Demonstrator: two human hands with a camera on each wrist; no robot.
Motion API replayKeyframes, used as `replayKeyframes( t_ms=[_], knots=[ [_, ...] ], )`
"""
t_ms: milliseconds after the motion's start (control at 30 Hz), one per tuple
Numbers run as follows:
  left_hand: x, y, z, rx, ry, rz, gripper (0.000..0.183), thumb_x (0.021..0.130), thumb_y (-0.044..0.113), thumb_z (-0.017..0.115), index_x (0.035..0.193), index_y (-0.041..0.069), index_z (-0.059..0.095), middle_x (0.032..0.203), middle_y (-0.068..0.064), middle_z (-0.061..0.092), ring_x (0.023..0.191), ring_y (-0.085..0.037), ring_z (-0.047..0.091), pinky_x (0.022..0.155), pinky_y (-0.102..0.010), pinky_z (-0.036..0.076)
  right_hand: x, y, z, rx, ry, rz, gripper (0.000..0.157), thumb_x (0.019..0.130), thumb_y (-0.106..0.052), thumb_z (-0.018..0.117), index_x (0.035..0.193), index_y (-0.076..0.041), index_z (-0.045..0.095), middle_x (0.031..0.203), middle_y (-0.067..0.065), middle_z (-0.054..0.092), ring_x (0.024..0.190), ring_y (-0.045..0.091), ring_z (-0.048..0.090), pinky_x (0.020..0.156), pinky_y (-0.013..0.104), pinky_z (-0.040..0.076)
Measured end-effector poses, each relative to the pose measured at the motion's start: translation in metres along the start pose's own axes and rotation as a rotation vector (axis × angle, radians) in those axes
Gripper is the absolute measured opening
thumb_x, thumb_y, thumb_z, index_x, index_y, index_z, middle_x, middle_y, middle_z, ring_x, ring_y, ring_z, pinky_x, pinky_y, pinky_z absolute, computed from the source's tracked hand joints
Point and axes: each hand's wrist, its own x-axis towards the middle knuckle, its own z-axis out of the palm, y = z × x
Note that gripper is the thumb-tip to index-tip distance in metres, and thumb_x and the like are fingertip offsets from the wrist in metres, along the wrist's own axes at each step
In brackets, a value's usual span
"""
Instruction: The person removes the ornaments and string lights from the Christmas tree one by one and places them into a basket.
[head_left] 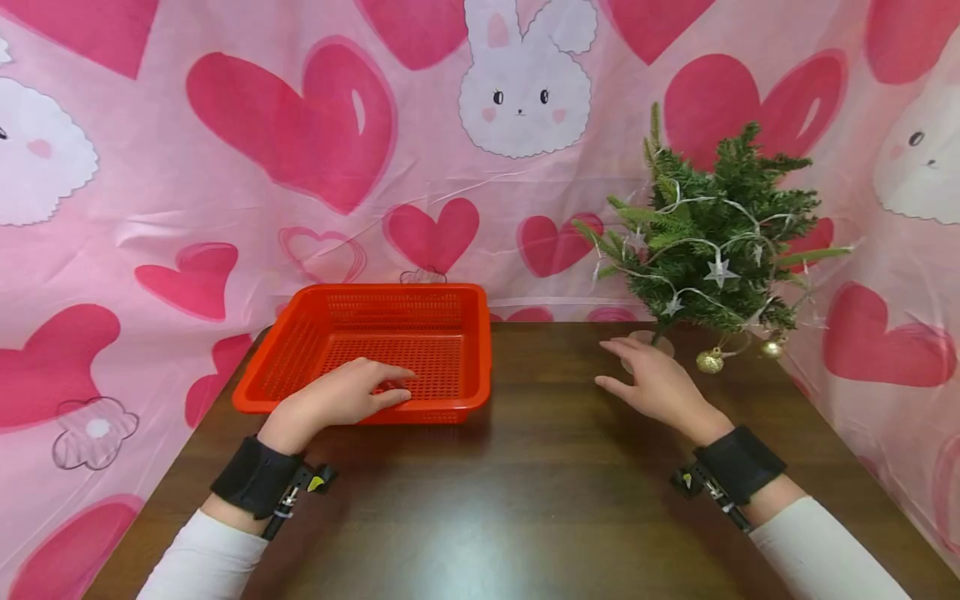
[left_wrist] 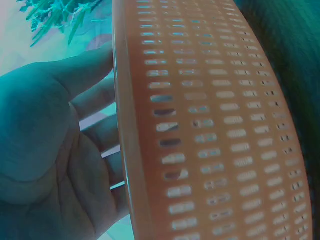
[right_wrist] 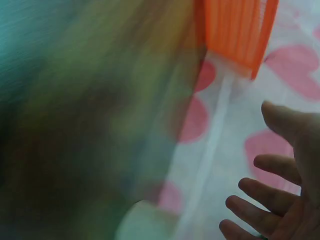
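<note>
My left hand [head_left: 348, 392] hovers over the near rim of an orange-red plastic basket [head_left: 482, 350], its fingers pointing right and thumb apart from them. In the left wrist view, the slotted basket wall [left_wrist: 200, 125] stands in front of the fingertips, partly hiding them. My right hand [head_left: 663, 383] is palm-down in front of a small artificial Christmas tree [head_left: 727, 200], fingers loosely spread and holding nothing. White string lights with star shapes [head_left: 720, 272] wrap the tree, and gold ball ornaments [head_left: 709, 360] hang low on its right. The hand partly hides the tree's pale base [head_left: 641, 337].
Both things stand at the back of a dark brown wooden table [head_left: 480, 483], basket left and tree right. Behind and beside it hangs a pink cloth [head_left: 442, 175] with hearts and rabbits. Each wrist wears a black band [head_left: 258, 477] with a small camera.
</note>
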Motion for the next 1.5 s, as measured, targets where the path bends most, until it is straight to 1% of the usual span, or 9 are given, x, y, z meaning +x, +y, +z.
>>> replayKeyframes(
  t_ms=[233,400,500,733,1000,1233,1333,1400,1500],
  knots=[
    [-0.011,-0.013,0.004,-0.093,-0.014,0.032,0.040,0.097,0.036,0.060,0.134,0.020,0.063,0.118,0.003,0.069,0.095,-0.013,0.059,0.098,-0.046,0.052,-0.023,0.049,0.012,0.122,0.082,0.127,0.056,0.093,-0.038,0.067,0.132,0.000,0.058,0.131,0.027,0.059,0.116,0.046,0.057,0.089,0.060,0.048],
    [-0.017,-0.014,0.005,-0.107,-0.001,0.043,0.037,0.097,0.030,0.062,0.133,0.020,0.064,0.121,-0.002,0.069,0.095,-0.015,0.058,0.097,-0.048,0.052,-0.030,0.077,0.024,0.176,0.247,0.153,0.044,0.087,-0.022,0.075,0.118,0.005,0.061,0.109,0.030,0.066,0.096,0.046,0.065,0.080,0.059,0.049],
    [-0.018,-0.013,0.004,-0.118,0.002,0.062,0.036,0.097,0.030,0.062,0.131,0.020,0.065,0.121,-0.003,0.070,0.092,-0.013,0.057,0.092,-0.043,0.054,-0.028,0.089,0.028,0.197,0.313,0.161,0.044,0.083,-0.015,0.077,0.114,0.010,0.058,0.103,0.033,0.066,0.094,0.048,0.065,0.079,0.060,0.049],
    [-0.020,-0.012,0.002,-0.123,-0.014,0.079,0.034,0.097,0.033,0.061,0.128,0.021,0.067,0.102,0.004,0.071,0.080,-0.009,0.054,0.074,-0.024,0.047,-0.017,0.103,0.029,0.346,0.211,0.241,0.064,0.089,-0.017,0.071,0.133,0.018,0.041,0.129,0.043,0.050,0.119,0.058,0.051,0.095,0.065,0.042],
    [-0.021,-0.016,0.004,-0.178,-0.032,0.094,0.034,0.097,0.034,0.061,0.126,0.018,0.069,0.100,0.003,0.073,0.077,-0.007,0.055,0.071,-0.022,0.048,-0.009,0.107,0.031,0.416,-0.018,0.322,0.077,0.099,-0.038,0.056,0.150,0.007,0.021,0.151,0.038,0.024,0.136,0.060,0.028,0.106,0.070,0.028],
    [-0.021,-0.014,0.005,-0.177,-0.027,0.090,0.035,0.097,0.034,0.061,0.126,0.017,0.069,0.109,0.000,0.074,0.080,-0.008,0.056,0.073,-0.022,0.049,-0.009,0.111,0.036,0.433,0.122,0.239,0.064,0.095,-0.020,0.064,0.140,0.015,0.035,0.141,0.041,0.038,0.133,0.058,0.034,0.106,0.067,0.029],
    [-0.021,-0.013,0.005,-0.181,-0.031,0.085,0.035,0.097,0.034,0.061,0.126,0.017,0.069,0.108,0.000,0.074,0.080,-0.008,0.056,0.073,-0.022,0.049,-0.008,0.111,0.037,0.455,0.154,0.233,0.061,0.094,-0.016,0.066,0.138,0.015,0.038,0.139,0.040,0.041,0.130,0.055,0.039,0.103,0.058,0.035],
    [-0.022,-0.013,0.004,-0.181,-0.032,0.084,0.035,0.097,0.035,0.061,0.126,0.018,0.069,0.108,0.001,0.074,0.080,-0.008,0.056,0.073,-0.022,0.049,-0.008,0.111,0.039,0.470,0.179,0.226,0.057,0.093,-0.013,0.067,0.136,0.014,0.042,0.137,0.039,0.045,0.126,0.053,0.044,0.099,0.040,0.041],
    [-0.022,-0.013,0.004,-0.182,-0.033,0.081,0.035,0.096,0.036,0.062,0.126,0.018,0.069,0.107,0.001,0.074,0.080,-0.008,0.056,0.073,-0.023,0.049,-0.007,0.109,0.041,0.500,0.207,0.215,0.052,0.092,-0.010,0.068,0.133,0.013,0.046,0.133,0.036,0.050,0.119,0.049,0.050,0.086,0.013,0.037]
  ],
)
